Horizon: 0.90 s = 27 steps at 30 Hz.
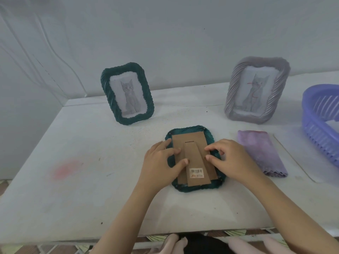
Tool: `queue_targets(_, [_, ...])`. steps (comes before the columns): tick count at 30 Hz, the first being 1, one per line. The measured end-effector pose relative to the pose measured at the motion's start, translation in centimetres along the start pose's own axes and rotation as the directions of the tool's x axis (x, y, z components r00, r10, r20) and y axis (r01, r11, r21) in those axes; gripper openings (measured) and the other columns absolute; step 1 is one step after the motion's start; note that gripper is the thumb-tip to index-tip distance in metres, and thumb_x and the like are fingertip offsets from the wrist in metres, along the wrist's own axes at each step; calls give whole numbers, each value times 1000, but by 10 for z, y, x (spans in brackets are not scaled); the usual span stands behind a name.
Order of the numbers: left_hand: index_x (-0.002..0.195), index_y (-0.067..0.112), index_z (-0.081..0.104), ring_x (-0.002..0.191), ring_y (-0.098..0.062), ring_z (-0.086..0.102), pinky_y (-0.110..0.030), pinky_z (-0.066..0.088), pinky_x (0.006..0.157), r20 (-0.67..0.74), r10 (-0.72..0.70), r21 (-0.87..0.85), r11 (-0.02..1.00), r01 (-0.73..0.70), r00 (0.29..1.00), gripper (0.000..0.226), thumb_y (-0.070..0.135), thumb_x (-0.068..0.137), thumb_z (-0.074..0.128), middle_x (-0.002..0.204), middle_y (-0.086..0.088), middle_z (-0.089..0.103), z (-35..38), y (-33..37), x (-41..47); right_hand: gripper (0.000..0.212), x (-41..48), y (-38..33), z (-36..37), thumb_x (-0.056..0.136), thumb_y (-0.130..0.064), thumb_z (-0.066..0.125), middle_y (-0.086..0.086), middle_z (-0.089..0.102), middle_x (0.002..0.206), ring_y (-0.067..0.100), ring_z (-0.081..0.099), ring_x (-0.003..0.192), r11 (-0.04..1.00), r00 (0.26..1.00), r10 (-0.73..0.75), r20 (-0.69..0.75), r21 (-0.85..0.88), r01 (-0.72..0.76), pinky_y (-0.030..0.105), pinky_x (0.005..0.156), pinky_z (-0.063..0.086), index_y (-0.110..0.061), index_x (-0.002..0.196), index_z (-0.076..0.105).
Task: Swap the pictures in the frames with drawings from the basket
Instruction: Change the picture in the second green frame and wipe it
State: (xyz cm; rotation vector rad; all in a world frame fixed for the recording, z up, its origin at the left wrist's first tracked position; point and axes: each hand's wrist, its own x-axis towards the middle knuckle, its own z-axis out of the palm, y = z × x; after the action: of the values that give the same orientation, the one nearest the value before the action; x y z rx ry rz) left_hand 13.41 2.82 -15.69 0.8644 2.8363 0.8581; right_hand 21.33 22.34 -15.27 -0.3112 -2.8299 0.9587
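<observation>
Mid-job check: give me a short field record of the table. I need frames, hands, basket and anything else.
working frame: face-down teal frame at table centre, cardboard backing in place
left hand: bent fingertips on backing's left side; grip unclear
right hand: bent fingertips on backing's right side; grip unclear
standing frames: standing teal frame back left, grey frame back right; each shows a cat picture
basket: purple, right edge; contents mostly out of view
cloth: purple, folded, between working frame and basket
</observation>
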Motion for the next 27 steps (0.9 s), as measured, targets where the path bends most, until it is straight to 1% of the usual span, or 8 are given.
queue_targets(3, [97, 26, 72, 127, -21, 41, -33, 28, 104, -95, -24, -68, 998, 17, 995, 21, 37, 80, 67, 134, -1, 53, 3, -1, 9, 10, 10, 0, 2, 81, -29, 65, -9, 53, 92, 10, 49, 94, 1000, 998, 7, -62, -5, -8, 24, 78, 38, -28, 90, 71])
queue_targets(5, [89, 23, 71, 126, -22, 42, -34, 29, 103, -147, -32, -89, 996, 19, 989, 15, 31, 77, 71, 132, -2, 54, 6, -2, 14, 14, 18, 2, 3, 80, -30, 66, -6, 51, 95, 14, 47, 99, 999, 994, 8, -110, -40, -13, 25, 80, 35, -27, 93, 71])
queue_targets(8, [113, 26, 59, 136, -22, 26, -33, 21, 109, -132, -79, -81, 994, 68, 988, 42, 38, 74, 71, 146, -4, 37, 6, -4, 20, 37, 29, 6, 3, 80, -36, 66, 1, 51, 116, 21, 42, 112, 993, 991, 8, -134, -113, -24, 26, 88, 31, -28, 116, 62])
queue_targets(10, [133, 31, 42, 142, -22, 10, -36, 13, 113, -41, -119, -67, 991, 116, 992, 66, 44, 75, 69, 154, -7, 19, 4, -9, 25, 50, 35, 8, 2, 80, -43, 65, 5, 42, 136, 24, 33, 123, 987, 993, 29, -112, -155, -46, 32, 99, 28, -32, 127, 53])
queue_targets(12, [141, 35, 30, 144, -23, -5, -39, 6, 115, 58, -141, -76, 986, 145, 988, 75, 49, 77, 67, 157, -8, 2, 1, -13, 29, 57, 40, 9, 1, 80, -47, 63, 7, 28, 149, 27, 23, 132, 980, 996, 55, -65, -186, -67, 37, 107, 21, -36, 133, 45])
queue_targets(14, [143, 39, 24, 143, -22, -15, -40, 1, 115, 132, -151, -108, 980, 166, 980, 76, 50, 79, 64, 157, -8, -9, 1, -15, 31, 59, 43, 10, -1, 81, -49, 61, 8, 17, 154, 27, 14, 137, 978, 997, 83, -7, -193, -83, 38, 111, 15, -39, 135, 41])
queue_targets(17, [143, 41, 22, 142, -22, -19, -40, -2, 115, 161, -154, -107, 979, 173, 975, 75, 47, 80, 63, 156, -9, -15, 2, -16, 34, 61, 46, 13, -1, 81, -52, 60, 6, 9, 157, 27, 9, 139, 979, 994, 102, 41, -182, -93, 39, 112, 11, -41, 137, 37])
queue_targets(27, [130, 44, 38, 141, -24, -19, -43, 3, 114, 186, -195, -198, 953, 231, 963, 70, 38, 71, 75, 156, -12, -12, -3, -18, 45, 57, 51, 16, -1, 81, -52, 59, 4, 10, 157, 27, 11, 139, 982, 994, 89, 63, -171, -77, 39, 111, 15, -45, 134, 38])
